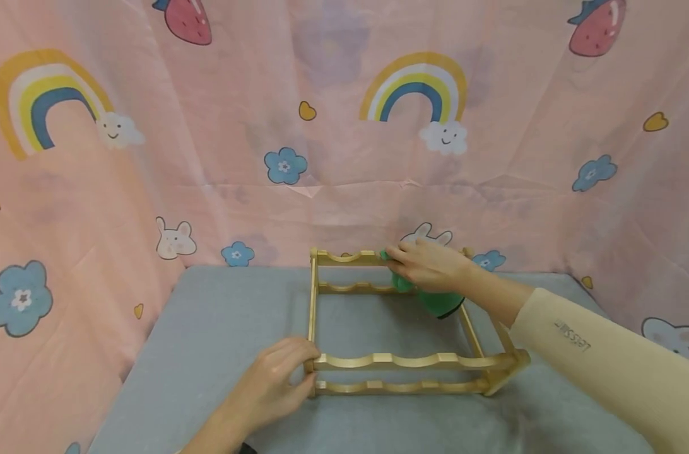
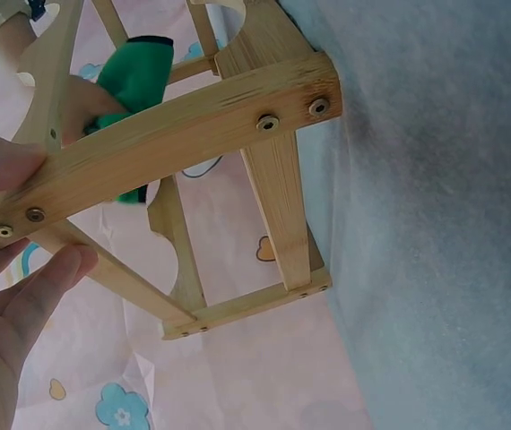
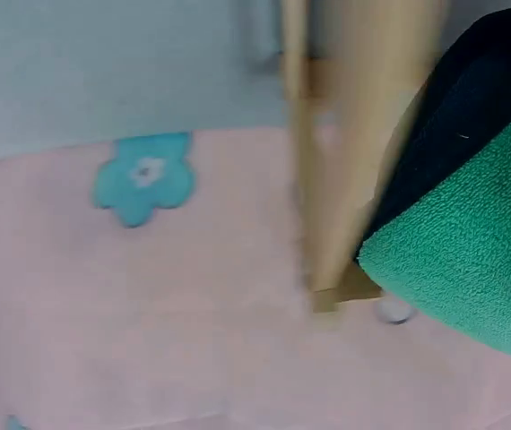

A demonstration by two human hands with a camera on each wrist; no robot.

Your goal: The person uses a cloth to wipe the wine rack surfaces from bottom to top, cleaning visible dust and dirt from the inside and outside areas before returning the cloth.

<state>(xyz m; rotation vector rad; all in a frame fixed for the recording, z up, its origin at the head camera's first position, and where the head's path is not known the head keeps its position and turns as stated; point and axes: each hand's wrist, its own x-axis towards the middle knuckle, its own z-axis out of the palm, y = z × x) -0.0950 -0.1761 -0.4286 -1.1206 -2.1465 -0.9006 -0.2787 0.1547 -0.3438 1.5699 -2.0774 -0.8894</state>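
Note:
A light wooden rack (image 1: 412, 361) with scalloped rails stands on the grey-blue cloth surface. At its near left corner my left hand (image 1: 276, 378) grips the frame. The left wrist view shows the fingers of that hand (image 2: 36, 300) around the end of the rack's side bar (image 2: 175, 143), beside two screw heads. My right hand (image 1: 432, 265) reaches over the rack and holds a green cloth (image 1: 438, 304) with black edging against the far top rail. The cloth (image 3: 475, 224) looks like terry fabric in the right wrist view, hanging beside a blurred wooden bar.
A grey-blue cloth (image 1: 225, 315) covers the table under the rack. Behind it and at both sides hangs a pink curtain (image 1: 344, 214) printed with rainbows, flowers and rabbits. My right sleeve (image 1: 606, 359) extends over the table's right side.

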